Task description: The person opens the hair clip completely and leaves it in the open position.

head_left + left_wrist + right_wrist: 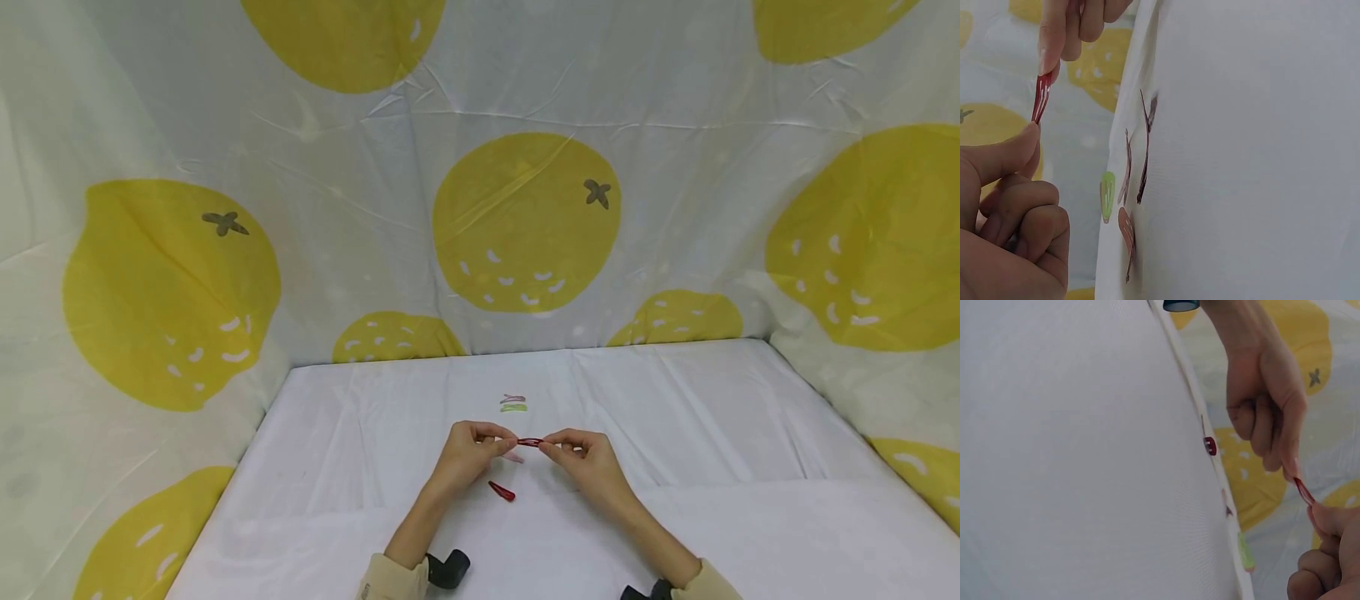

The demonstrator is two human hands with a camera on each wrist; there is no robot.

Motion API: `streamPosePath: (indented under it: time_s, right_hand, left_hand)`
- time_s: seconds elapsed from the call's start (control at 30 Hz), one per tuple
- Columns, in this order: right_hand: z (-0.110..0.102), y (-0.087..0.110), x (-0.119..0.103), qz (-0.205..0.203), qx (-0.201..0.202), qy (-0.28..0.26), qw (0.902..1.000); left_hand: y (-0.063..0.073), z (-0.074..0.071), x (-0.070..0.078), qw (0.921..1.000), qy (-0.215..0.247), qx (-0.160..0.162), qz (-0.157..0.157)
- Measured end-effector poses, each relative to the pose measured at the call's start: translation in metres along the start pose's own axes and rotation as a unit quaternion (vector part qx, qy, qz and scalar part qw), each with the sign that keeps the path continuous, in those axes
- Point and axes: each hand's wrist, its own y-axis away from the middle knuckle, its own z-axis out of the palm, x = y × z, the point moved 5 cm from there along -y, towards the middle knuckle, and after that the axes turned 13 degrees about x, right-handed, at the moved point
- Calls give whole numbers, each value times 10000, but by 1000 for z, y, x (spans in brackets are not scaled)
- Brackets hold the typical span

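Observation:
A red snap hair clip (pixel 530 442) is stretched level between the two hands, above the white cloth. My left hand (pixel 467 454) pinches one end with thumb and forefinger, its other fingers curled in. The thumb and forefinger of my right hand (pixel 592 462) pinch the opposite end. In the left wrist view the clip's slotted red body (pixel 1042 97) shows between the fingertips. A second red hair clip (pixel 502 492) lies on the cloth nearer the body, below the left hand. A pale pink hair clip (pixel 513 457) lies partly hidden behind the left fingers.
Farther back on the white-covered table (pixel 720 417) lie a green hair clip (pixel 513 408) and, just behind it, a pinkish one (pixel 513 398). A lemon-printed curtain (pixel 360 208) hangs behind the table and along both sides.

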Motion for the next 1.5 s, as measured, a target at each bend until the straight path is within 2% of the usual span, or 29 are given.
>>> streamPosePath:
  time_s: [0.3, 0.63, 0.73, 0.9, 1.1, 1.2, 1.3, 1.5]
  right_hand:
    - [1, 2, -4, -44, -171, -340, 9993]
    - [-2, 2, -6, -458, 90, -183, 9987]
    - [-2, 3, -11, -931, 99, -225, 9954]
    - [-3, 5, -21, -1967, 244, -300, 9797]
    - [-2, 7, -25, -2533, 319, -326, 9663]
    - [-4, 7, -24, -2526, 406, -290, 9663]
    - [-5, 6, -21, -2306, 414, -221, 9719]
    - [-6, 5, -18, -1978, 381, -214, 9793]
  left_hand:
    - [-2, 1, 0, 9996, 225, -157, 5]
    - [-1, 1, -1, 9989, 384, -211, -178]
    - [-1, 1, -1, 9978, 525, -263, -322]
    - [0, 3, -3, 9952, 710, -428, -522]
    - [-1, 2, -5, 9949, 635, -573, -542]
    - [0, 2, -4, 9950, 589, -627, -497]
    - [1, 2, -1, 9955, 595, -622, -387]
    - [1, 3, 5, 9978, 539, -312, 206]
